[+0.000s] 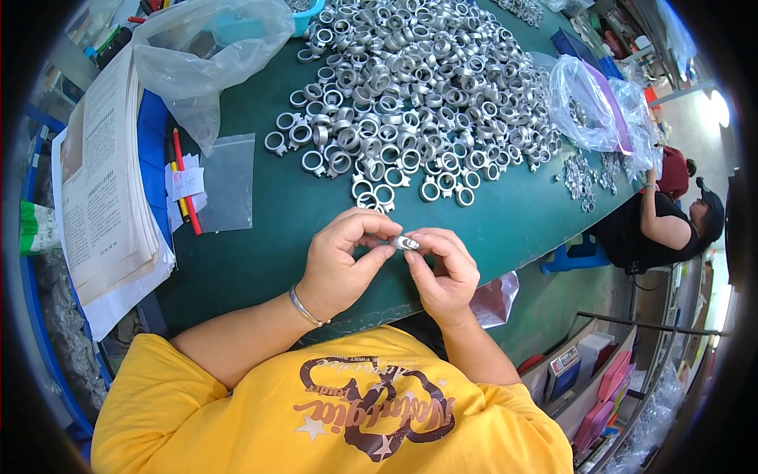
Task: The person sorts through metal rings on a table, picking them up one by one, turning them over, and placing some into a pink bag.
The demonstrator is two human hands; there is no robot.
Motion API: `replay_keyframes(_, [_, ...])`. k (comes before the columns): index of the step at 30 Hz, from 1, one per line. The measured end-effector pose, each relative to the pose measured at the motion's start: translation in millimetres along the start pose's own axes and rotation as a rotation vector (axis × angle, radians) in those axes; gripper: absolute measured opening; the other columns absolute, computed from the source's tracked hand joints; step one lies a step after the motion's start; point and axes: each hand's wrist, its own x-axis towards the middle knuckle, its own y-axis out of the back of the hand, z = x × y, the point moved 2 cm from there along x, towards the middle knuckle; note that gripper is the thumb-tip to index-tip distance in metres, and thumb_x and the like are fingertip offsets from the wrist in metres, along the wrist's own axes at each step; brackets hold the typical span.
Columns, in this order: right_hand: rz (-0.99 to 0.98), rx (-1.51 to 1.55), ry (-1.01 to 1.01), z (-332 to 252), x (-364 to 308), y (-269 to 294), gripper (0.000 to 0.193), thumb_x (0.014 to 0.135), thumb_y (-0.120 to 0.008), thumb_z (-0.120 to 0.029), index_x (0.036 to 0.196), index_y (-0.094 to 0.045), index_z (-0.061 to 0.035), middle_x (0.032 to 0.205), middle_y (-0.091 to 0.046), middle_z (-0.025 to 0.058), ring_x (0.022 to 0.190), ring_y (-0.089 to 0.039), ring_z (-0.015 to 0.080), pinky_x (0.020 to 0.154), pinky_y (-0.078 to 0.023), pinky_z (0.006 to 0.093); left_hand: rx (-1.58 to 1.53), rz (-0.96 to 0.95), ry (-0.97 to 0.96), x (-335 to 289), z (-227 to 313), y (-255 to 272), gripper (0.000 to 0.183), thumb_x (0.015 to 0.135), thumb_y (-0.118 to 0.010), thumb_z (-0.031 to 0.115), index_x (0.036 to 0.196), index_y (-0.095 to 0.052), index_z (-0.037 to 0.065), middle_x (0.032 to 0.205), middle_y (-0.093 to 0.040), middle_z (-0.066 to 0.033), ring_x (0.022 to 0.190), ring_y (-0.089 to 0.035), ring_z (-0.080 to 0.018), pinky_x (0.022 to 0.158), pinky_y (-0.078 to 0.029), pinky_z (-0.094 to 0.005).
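Observation:
Between my two hands, just above the near edge of the green table, is a small silver metal ring clamp. My left hand pinches it from the left with thumb and fingers, a bangle round the wrist. From the other side my right hand closes on it with thumb and forefinger. Fingers cover part of the piece, so its full outline is hidden. Past my fingertips lies a large heap of similar silver metal ring clamps, with a few loose ones at its near edge.
On the left are a clear zip bag, red pens and a stack of newspapers. A plastic bag stands behind them. At right, small metal parts lie near clear bags; another person sits beyond.

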Motion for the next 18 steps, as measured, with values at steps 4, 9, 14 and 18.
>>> replay_keyframes(4, [0.009, -0.039, -0.038, -1.0, -0.2, 0.0, 0.022, 0.072, -0.062, 0.009, 0.093, -0.060, 0.0028, 0.089, -0.061, 0.0127, 0.070, -0.058, 0.0153, 0.060, -0.047, 0.0226, 0.041, -0.065, 0.043, -0.6, 3.4, -1.4, 0.022, 0.073, -0.063, -0.010, 0.093, -0.056, -0.002, 0.092, -0.055, -0.0071, 0.080, -0.058, -0.0111, 0.069, -0.049, -0.0207])
replay_keyframes(9, [-0.036, -0.078, -0.002, 1.7, 1.3, -1.1, 0.022, 0.072, -0.059, 0.011, 0.092, -0.061, 0.0011, 0.086, -0.062, 0.0131, 0.074, -0.061, 0.0203, 0.063, -0.049, 0.0254, -0.038, -0.094, 0.206, -3.8, -2.8, -6.2, 0.019, 0.073, -0.065, -0.007, 0.088, -0.055, 0.000, 0.084, -0.060, -0.0047, 0.076, -0.059, -0.0087, 0.067, -0.050, -0.0204])
replay_keyframes(14, [-0.061, -0.090, -0.016, 4.1, 0.8, 0.0, 0.021, 0.071, -0.059, 0.011, 0.089, -0.061, 0.0004, 0.084, -0.063, 0.0121, 0.074, -0.062, 0.0210, 0.064, -0.050, 0.0266, -0.018, -0.102, 0.183, -3.2, -1.1, -7.1, 0.019, 0.072, -0.066, -0.007, 0.086, -0.055, -0.001, 0.082, -0.061, -0.0055, 0.074, -0.060, -0.0090, 0.066, -0.051, -0.0207])
replay_keyframes(18, [-0.058, -0.052, -0.023, 4.3, 0.5, -1.2, 0.019, 0.071, -0.058, 0.012, 0.086, -0.061, 0.0006, 0.084, -0.063, 0.0123, 0.075, -0.062, 0.0213, 0.065, -0.050, 0.0265, 0.056, -0.099, 0.146, -3.6, 4.1, -6.3, 0.016, 0.071, -0.068, -0.005, 0.083, -0.057, 0.000, 0.081, -0.062, -0.0058, 0.073, -0.061, -0.0095, 0.066, -0.051, -0.0206])
